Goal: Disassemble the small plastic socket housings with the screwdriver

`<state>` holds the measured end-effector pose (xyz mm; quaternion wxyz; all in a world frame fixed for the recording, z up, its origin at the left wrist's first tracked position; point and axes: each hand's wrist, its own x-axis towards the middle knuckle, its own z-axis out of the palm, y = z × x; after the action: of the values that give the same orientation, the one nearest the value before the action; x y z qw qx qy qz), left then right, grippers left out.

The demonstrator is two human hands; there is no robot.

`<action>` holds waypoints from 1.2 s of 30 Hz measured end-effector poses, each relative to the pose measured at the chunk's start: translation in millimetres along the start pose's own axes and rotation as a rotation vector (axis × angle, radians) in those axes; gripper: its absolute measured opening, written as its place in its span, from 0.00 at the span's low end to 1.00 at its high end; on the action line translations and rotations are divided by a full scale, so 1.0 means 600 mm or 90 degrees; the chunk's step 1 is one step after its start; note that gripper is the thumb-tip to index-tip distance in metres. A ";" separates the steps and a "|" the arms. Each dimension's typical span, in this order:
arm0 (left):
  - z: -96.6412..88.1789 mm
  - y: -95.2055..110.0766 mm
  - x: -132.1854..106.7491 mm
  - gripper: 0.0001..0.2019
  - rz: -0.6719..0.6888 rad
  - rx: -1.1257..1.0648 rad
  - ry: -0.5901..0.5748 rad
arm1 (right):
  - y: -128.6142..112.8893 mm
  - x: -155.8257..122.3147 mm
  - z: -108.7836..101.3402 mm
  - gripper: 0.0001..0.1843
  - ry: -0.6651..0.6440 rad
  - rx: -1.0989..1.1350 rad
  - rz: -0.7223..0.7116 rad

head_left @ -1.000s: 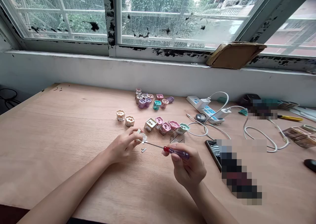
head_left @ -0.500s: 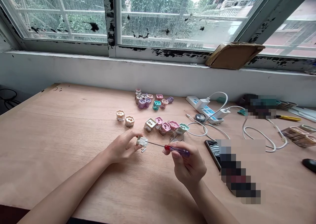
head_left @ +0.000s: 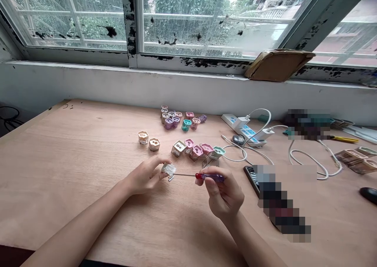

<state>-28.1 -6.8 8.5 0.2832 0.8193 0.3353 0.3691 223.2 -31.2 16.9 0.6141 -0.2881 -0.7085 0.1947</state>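
Right hand (head_left: pixel 225 194) closed around the handle of a red-and-purple screwdriver (head_left: pixel 206 176); shaft level, tip at the clear plastic piece (head_left: pixel 169 168). Left hand (head_left: pixel 145 176) pinches that piece between thumb and fingertips, low over the table (head_left: pixel 73 161); contact with the wood unclear.

Judged step: working the tip into the piece. This calls for a steady pinch and a tip kept in line.

Small metal bit (head_left: pixel 170 178) lies loose just beneath.

Beyond:
- row of coloured caps (head_left: pixel 196 150)
- two beige caps (head_left: pixel 149 140)
- a farther cluster (head_left: pixel 182 119)

Phone (head_left: pixel 252 176), power strip (head_left: pixel 244 131) and white cable (head_left: pixel 309 161) lie to the right, not obstructing.
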 end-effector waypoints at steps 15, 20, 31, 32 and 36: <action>0.000 0.002 0.000 0.16 -0.010 0.003 -0.011 | -0.001 0.000 -0.003 0.07 -0.002 0.010 0.000; -0.001 0.005 0.001 0.15 -0.018 -0.002 -0.017 | -0.003 0.002 0.002 0.07 -0.006 0.006 0.004; -0.002 0.008 0.002 0.14 0.011 -0.001 -0.007 | -0.002 0.003 0.004 0.07 -0.008 0.001 0.004; -0.003 0.009 0.004 0.13 0.026 -0.008 -0.009 | -0.002 0.003 0.004 0.07 -0.010 0.005 0.007; -0.004 0.015 0.010 0.09 0.081 -0.022 -0.013 | -0.006 0.004 0.005 0.06 -0.007 0.037 0.021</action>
<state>-24.4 -7.3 18.7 0.2769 0.8376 0.2732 0.3836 219.6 -31.9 20.6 0.6152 -0.2806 -0.7010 0.2266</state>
